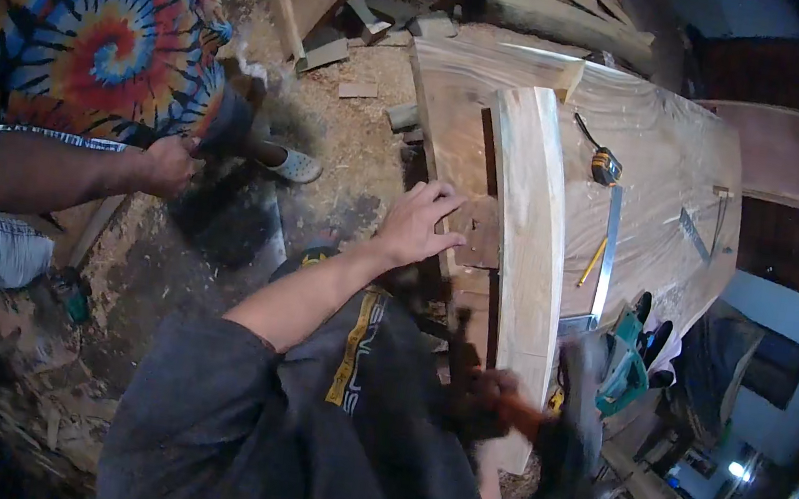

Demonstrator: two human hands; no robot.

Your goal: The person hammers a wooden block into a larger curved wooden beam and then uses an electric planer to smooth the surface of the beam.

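Note:
My left hand (415,223) rests at the near edge of the wooden workpiece, thumb and fingers apart, beside a small brown wood block (484,232). My right hand (489,399) is blurred by motion and closed round an orange-handled tool (524,417). A dark, wide smear lies at the tool's far end, so its exact kind does not show. Just beyond both hands, a long, pale, slightly curved plank (531,216) lies over a broad wooden slab (672,134).
On the slab lie a tape measure (606,166), a metal square (609,247) and a yellow pencil (593,262). A green power tool (624,365) is at its right. At left stands a person in a tie-dye shirt (109,40). Sawdust and offcuts (358,91) litter the floor.

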